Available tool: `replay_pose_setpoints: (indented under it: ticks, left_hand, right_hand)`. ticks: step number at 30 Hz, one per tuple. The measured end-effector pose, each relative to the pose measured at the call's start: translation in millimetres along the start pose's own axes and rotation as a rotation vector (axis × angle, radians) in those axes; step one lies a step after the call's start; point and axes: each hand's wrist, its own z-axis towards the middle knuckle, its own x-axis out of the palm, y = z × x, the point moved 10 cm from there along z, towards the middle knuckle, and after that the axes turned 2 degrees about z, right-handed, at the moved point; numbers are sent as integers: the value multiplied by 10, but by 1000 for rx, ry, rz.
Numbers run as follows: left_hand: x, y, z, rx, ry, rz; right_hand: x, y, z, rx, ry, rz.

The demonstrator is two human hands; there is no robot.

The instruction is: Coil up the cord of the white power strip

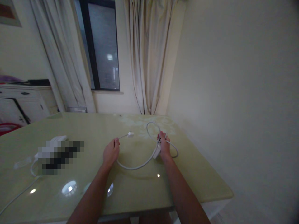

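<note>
A white cable [137, 166] lies in a loose curve on the pale green glossy table [98, 130]. My left hand [111, 152] is closed on the cable near its end, and the small white plug [130, 134] sticks out to the right of the fingers. My right hand [163, 145] is closed on the cable's other part, where a loop [151, 124] rises behind the fingers and a thicker white piece [157, 151] hangs by the palm.
A blurred-out patch [60, 154] with a white block and another white cord [16, 196] lies at the table's left. Behind stand a white cabinet [21, 102], a dark window [100, 46] with curtains, and a bare wall [233, 93] right of the table.
</note>
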Motion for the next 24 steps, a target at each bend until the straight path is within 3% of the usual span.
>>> replay_pose_setpoints:
  ticks: [7,12,21,24]
  left_hand:
    - [-148,271,44,-121,-101,148]
    - [-150,294,85,-74,-167,144]
    - [-15,260,34,9,-105,365]
    - [38,256,39,43,-63,345]
  right_hand:
    - [82,-15,-45,100,28,34]
    - [82,-60,-41,129,11,107]
    - [138,-95,-48,138,81,64]
    - [161,-101,-58,157,93,69]
